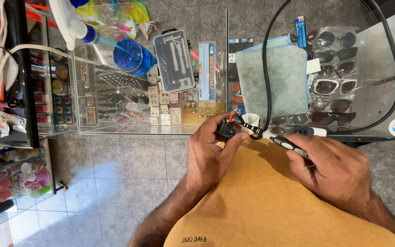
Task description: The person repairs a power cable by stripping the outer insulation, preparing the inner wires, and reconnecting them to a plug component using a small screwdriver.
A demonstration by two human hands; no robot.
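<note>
Right hand [332, 169] grips a black rotary tool [280, 141], tip at a small dark part [228, 128] pinched in the left hand [213, 148]; beyond lies a blue cloth [282, 82].

Counter top [380, 59] — clear glass, glossy, reflective. Cloth [275, 77] lying on it: grey-blue woven fabric, matt, slightly napped. Cable [265, 68]: black rubbery sheath, smooth, semi-gloss. Rotary tool [283, 142] in the right hand [334, 169]: black and white plastic, ribbed grip. Small part [228, 128] in the left hand [213, 151] — dark matt plastic. Case [174, 59]: translucent grey plastic. Floor [115, 169]: matt stone tile.
</note>
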